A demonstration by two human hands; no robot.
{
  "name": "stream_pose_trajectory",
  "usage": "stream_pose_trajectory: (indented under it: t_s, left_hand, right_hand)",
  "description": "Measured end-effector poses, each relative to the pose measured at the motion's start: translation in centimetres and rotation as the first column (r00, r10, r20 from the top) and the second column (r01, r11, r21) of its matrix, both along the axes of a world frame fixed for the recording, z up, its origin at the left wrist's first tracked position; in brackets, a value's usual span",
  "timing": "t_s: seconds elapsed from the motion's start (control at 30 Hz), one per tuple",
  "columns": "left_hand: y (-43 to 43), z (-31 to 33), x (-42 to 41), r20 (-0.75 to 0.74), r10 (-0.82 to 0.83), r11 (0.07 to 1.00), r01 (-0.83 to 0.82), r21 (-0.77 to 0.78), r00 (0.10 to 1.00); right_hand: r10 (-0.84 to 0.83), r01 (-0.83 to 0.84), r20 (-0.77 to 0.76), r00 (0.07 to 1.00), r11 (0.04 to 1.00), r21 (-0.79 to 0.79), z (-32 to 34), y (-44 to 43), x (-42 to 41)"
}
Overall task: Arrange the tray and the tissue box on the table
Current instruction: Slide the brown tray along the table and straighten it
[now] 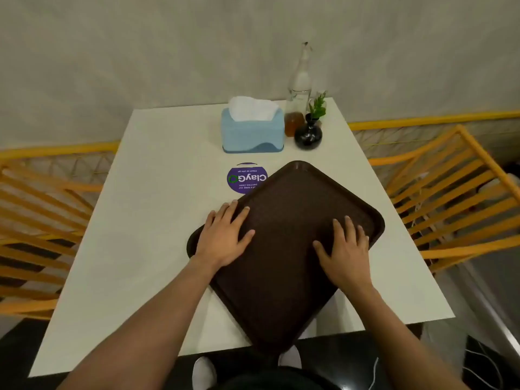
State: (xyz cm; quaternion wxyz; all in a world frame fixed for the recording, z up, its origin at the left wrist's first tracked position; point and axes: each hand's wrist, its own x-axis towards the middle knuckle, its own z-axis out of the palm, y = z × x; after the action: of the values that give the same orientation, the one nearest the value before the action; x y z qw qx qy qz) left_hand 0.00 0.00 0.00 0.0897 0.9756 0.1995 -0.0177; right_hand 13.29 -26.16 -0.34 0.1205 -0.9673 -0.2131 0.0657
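White bench (157, 220). Brown tray (284, 263) skewed on it, near corner past front edge. Left hand (223, 236), right hand (344, 253) flat, fingers spread, pressing tray, gripping nothing. Blue tissue box (252, 130) far side, beside bottle (298, 91), black vase (308, 135). Purple sticker (243, 178) partly under tray.

tray (284, 249): dark brown | tissue box (252, 133): blue (two-tone) | table (157, 175): white

Bare forearms, no sleeves; white shoes (204, 372); dark clothing below.
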Motion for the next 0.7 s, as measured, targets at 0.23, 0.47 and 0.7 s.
stream_pose_trajectory:
  t_s: [0.23, 0.47, 0.7]
  left_hand:
    - [-0.8, -1.4, -0.7, 0.053, 0.049, 0.994, -0.054, 0.098, 0.997]
    - [-1.3, -1.9, -3.2, 0.080, 0.198, 0.972, -0.206, 0.111, 0.977]
    - [-2.7, -1.7, -7.1, 0.072, 0.403, 0.907, -0.409, 0.102, 0.912]
  right_hand:
    - [0.103, -0.098, 0.102, 0.989, 0.994, -0.044, -1.0, -0.6, -0.1]
    - [0.259, -0.254, 0.102, 0.961, 0.966, -0.057, -0.8, 1.5, 1.6]
    - [0.436, -0.434, 0.100, 0.895, 0.900, -0.043, -1.2, 4.5, 2.4]
